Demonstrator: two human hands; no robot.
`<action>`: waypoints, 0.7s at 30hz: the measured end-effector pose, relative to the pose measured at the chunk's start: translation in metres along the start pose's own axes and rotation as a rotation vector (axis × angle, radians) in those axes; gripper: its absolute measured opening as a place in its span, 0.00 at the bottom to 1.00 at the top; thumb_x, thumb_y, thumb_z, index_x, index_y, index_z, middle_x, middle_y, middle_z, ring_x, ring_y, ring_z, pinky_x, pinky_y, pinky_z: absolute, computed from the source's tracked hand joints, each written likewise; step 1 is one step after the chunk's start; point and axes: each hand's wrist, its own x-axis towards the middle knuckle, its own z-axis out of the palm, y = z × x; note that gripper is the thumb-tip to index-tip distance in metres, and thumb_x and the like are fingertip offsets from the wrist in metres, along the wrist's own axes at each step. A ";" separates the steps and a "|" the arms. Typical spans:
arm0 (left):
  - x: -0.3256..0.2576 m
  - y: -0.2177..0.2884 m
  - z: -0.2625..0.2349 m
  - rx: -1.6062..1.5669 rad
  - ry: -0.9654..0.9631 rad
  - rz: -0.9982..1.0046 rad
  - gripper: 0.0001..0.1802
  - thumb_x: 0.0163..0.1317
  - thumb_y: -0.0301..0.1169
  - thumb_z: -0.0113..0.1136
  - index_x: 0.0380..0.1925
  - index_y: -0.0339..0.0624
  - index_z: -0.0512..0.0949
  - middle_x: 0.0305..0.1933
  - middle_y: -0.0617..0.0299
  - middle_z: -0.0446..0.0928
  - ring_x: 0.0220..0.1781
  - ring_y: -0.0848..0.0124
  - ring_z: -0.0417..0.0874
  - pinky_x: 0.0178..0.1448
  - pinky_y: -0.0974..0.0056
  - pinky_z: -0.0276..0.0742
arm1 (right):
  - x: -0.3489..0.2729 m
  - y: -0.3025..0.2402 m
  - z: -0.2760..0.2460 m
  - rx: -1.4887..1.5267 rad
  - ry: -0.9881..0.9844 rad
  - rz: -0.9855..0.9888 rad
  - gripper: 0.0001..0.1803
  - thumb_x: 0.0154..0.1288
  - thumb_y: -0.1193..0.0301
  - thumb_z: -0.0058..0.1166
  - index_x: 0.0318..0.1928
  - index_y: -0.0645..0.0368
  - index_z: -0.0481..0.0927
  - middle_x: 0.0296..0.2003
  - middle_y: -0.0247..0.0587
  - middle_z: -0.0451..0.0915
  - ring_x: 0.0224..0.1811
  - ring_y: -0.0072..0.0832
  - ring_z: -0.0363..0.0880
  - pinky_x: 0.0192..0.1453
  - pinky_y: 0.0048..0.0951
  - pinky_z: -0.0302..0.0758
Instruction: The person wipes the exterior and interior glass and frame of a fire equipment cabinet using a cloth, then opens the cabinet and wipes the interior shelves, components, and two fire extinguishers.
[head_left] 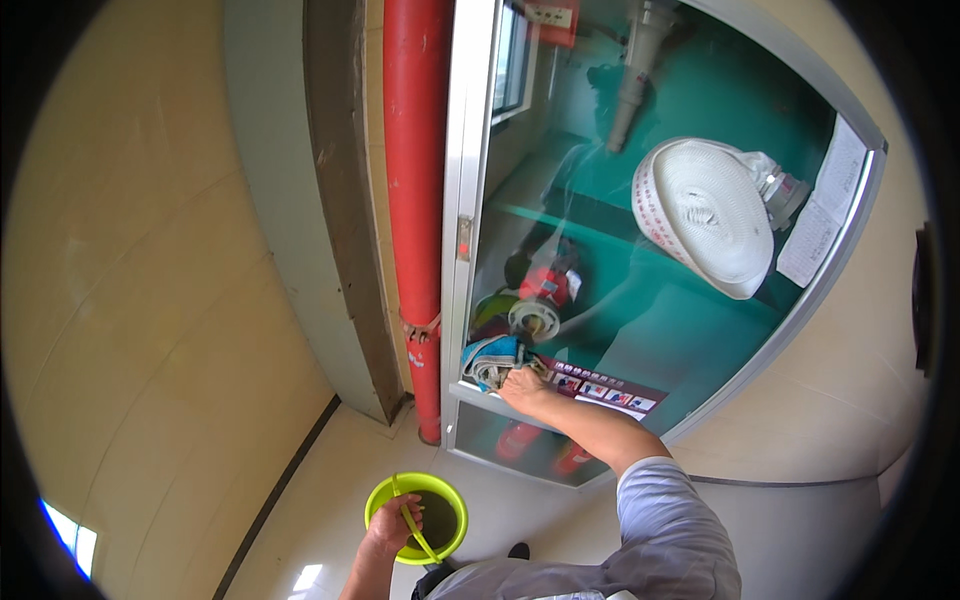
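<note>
My right hand [523,388] grips a bunched cloth [492,362], blue with a grey and white striped part, and presses it against the glass door [610,330] near its lower left corner. Down at the left, my left hand [393,521] is closed round the handle of a yellow-green bucket [457,500]. Dark, murky water lies in the bucket. Through the glass show a rolled white fire hose [705,215], a red hydrant valve [540,290] and a grey hose nozzle [632,85].
A thick red pipe [415,200] runs upright just left of the silver door frame [465,180]. Behind the lower pane stand red fire extinguishers [518,440]. A tan wall [130,250] rises at the left, above a pale tiled floor [310,500].
</note>
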 end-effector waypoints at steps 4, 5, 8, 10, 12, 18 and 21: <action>-0.003 -0.005 0.005 0.010 0.017 0.017 0.13 0.66 0.36 0.55 0.40 0.37 0.78 0.30 0.63 0.74 0.33 0.69 0.75 0.38 0.61 0.73 | 0.001 -0.011 -0.017 0.023 -0.163 -0.083 0.10 0.61 0.71 0.51 0.32 0.51 0.87 0.31 0.33 0.87 0.40 0.28 0.86 0.36 0.31 0.78; -0.001 -0.005 0.011 0.018 0.009 0.012 0.13 0.66 0.36 0.55 0.40 0.37 0.78 0.30 0.63 0.74 0.33 0.69 0.75 0.38 0.61 0.73 | -0.003 -0.003 -0.037 0.041 -0.130 -0.043 0.10 0.60 0.72 0.51 0.35 0.51 0.87 0.35 0.33 0.86 0.42 0.27 0.85 0.39 0.30 0.79; 0.004 -0.006 0.024 0.034 -0.001 0.004 0.13 0.66 0.36 0.55 0.39 0.38 0.78 0.31 0.63 0.74 0.33 0.69 0.75 0.38 0.61 0.73 | -0.003 0.006 -0.015 0.004 0.006 0.016 0.11 0.59 0.73 0.51 0.38 0.50 0.87 0.43 0.31 0.85 0.52 0.25 0.80 0.46 0.30 0.80; 0.001 -0.009 0.018 0.031 0.025 0.016 0.12 0.66 0.36 0.55 0.39 0.38 0.78 0.31 0.63 0.74 0.33 0.69 0.75 0.38 0.61 0.73 | 0.002 0.000 -0.056 0.030 -0.073 0.051 0.12 0.60 0.73 0.51 0.41 0.51 0.85 0.45 0.31 0.84 0.53 0.26 0.79 0.50 0.30 0.79; 0.007 -0.009 0.021 0.049 -0.010 0.001 0.12 0.65 0.36 0.55 0.39 0.38 0.78 0.31 0.63 0.73 0.33 0.69 0.75 0.38 0.61 0.73 | 0.002 0.008 -0.080 0.138 0.043 0.159 0.16 0.60 0.72 0.51 0.48 0.52 0.83 0.49 0.32 0.82 0.56 0.26 0.78 0.53 0.30 0.78; 0.026 -0.014 0.023 0.078 0.036 -0.030 0.12 0.64 0.36 0.57 0.38 0.39 0.78 0.30 0.63 0.73 0.32 0.70 0.75 0.37 0.62 0.72 | 0.027 0.007 -0.059 0.023 0.439 0.109 0.19 0.60 0.70 0.50 0.52 0.53 0.82 0.55 0.36 0.80 0.61 0.31 0.74 0.61 0.35 0.74; 0.037 -0.017 0.005 0.072 0.083 -0.049 0.10 0.64 0.36 0.56 0.35 0.40 0.79 0.27 0.64 0.73 0.30 0.71 0.74 0.35 0.62 0.72 | 0.033 -0.018 -0.026 0.066 0.015 0.056 0.11 0.58 0.71 0.52 0.33 0.51 0.89 0.41 0.30 0.86 0.56 0.27 0.77 0.54 0.29 0.74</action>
